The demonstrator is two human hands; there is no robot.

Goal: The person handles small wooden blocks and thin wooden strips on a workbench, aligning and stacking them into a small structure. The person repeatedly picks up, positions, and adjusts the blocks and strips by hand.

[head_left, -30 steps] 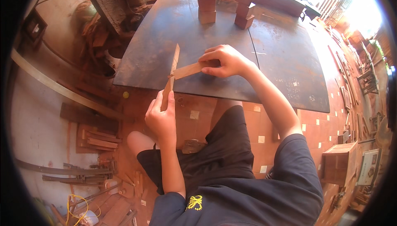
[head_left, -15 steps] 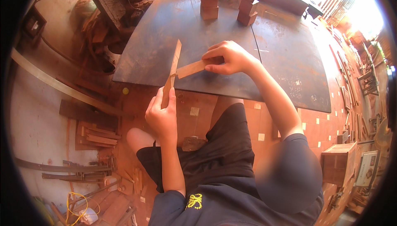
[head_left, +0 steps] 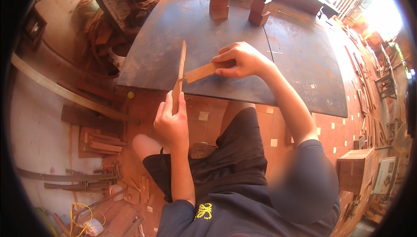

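While the left hand (head_left: pixel 170 115) keeps its grip closed round the lower end of a wooden stick (head_left: pixel 182 61) pointing to twelve o'clock, the right hand (head_left: pixel 241 61) grasps a strip (head_left: pixel 202 71) whose free end points toward eight o'clock. That end has drawn slightly back from the stick, showing a narrow tip, so the pieces seem unjoined, though contact there is unclear. Both are above the dark surface's (head_left: pixel 147 59) near edge.

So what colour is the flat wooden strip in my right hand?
The flat wooden strip is light brown; head view.
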